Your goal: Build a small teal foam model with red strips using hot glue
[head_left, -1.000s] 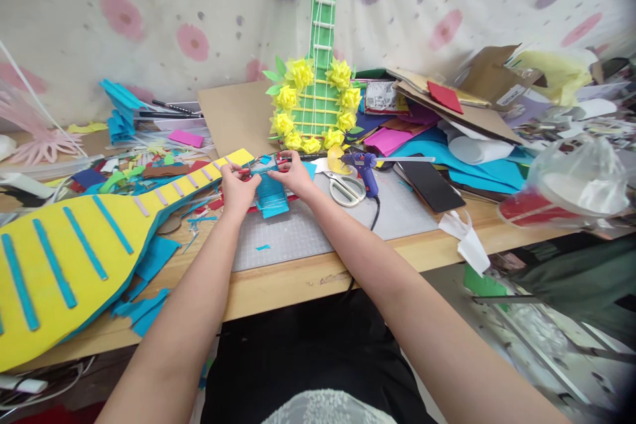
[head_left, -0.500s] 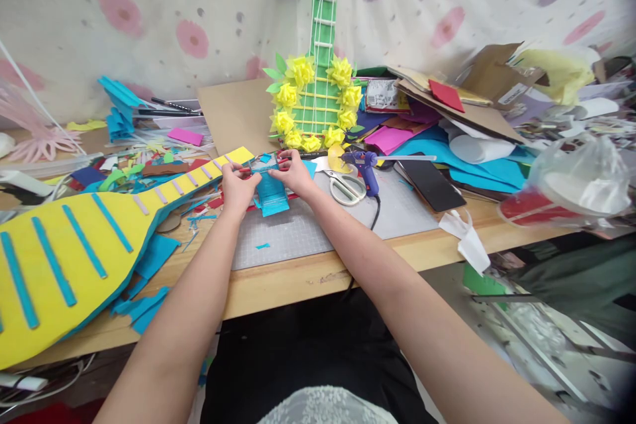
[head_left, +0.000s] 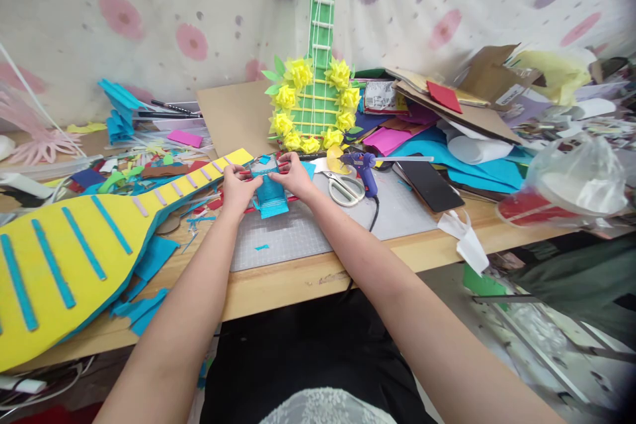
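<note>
A small blue paper-covered piece with a flap hanging toward me is held between my two hands, above the grey cutting mat. My left hand pinches its left side, and my right hand grips its upper right, the thumbs almost meeting across it. Thin red sticks poke out on both sides of the piece; how they join it is hidden by my fingers. Left of my hands lies a yellow paper guitar shape with blue strips, its neck ending beside my left hand.
Behind my hands stands a green guitar ringed with yellow paper flowers. To the right lie scissors, a purple glue gun with its cord and a black phone. Paper scraps and a plastic-wrapped cup crowd the sides.
Hardly anything differs. My hands keep the same grip on the blue piece, and the view has shifted very slightly.
</note>
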Motion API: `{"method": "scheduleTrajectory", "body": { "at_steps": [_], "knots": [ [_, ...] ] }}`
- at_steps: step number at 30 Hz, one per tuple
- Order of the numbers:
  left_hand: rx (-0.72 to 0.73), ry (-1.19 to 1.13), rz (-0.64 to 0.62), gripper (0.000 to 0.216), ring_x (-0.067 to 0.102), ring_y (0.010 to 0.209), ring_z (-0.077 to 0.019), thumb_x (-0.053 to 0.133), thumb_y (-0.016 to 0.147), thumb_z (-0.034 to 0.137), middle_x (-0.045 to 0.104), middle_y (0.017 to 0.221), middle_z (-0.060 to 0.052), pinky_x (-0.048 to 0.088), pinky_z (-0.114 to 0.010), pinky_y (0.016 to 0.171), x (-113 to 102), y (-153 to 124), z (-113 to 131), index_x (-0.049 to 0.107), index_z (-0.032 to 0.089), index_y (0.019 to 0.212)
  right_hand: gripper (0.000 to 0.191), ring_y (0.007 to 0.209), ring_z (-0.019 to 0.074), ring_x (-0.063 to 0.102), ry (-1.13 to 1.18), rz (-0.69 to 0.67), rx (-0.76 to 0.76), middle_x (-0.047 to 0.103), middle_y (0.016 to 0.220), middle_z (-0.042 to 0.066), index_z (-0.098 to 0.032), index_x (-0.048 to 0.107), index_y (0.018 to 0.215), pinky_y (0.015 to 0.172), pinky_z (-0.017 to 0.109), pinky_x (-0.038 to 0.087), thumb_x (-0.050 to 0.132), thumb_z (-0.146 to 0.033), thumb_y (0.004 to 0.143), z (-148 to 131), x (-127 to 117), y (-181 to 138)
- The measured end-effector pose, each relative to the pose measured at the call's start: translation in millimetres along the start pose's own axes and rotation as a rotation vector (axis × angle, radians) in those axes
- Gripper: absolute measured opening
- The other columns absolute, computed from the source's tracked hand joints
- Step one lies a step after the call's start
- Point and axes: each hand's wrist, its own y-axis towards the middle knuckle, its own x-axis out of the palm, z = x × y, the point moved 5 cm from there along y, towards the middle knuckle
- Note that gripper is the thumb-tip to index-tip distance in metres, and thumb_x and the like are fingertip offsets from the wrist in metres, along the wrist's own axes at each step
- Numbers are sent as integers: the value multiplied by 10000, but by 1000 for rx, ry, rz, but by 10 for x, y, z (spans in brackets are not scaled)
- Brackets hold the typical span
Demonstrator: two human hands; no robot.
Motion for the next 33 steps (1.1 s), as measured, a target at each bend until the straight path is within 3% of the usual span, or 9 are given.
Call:
{"method": "scheduleTrajectory", "body": {
  "at_steps": [13,33],
  "knots": [
    [-53,33,7,372,518,576,-86,653,518,156,521,677,51,405,-203,527,5,3,-6,415,203,800,435,810,154,571,-12,-9,-4,506,773,-39,-224,360,902,754,329,484,672,-249,601,0,14,-12],
    [-86,28,-62,377,478,501,-93,613,524,146,503,621,76,372,-215,517,36,28,-40,409,223,832,421,780,124,550,23,-40,-30,491,782,-48,-229,378,877,761,310,483,680,-254,584,-96,-15,-70]
  ]
}}
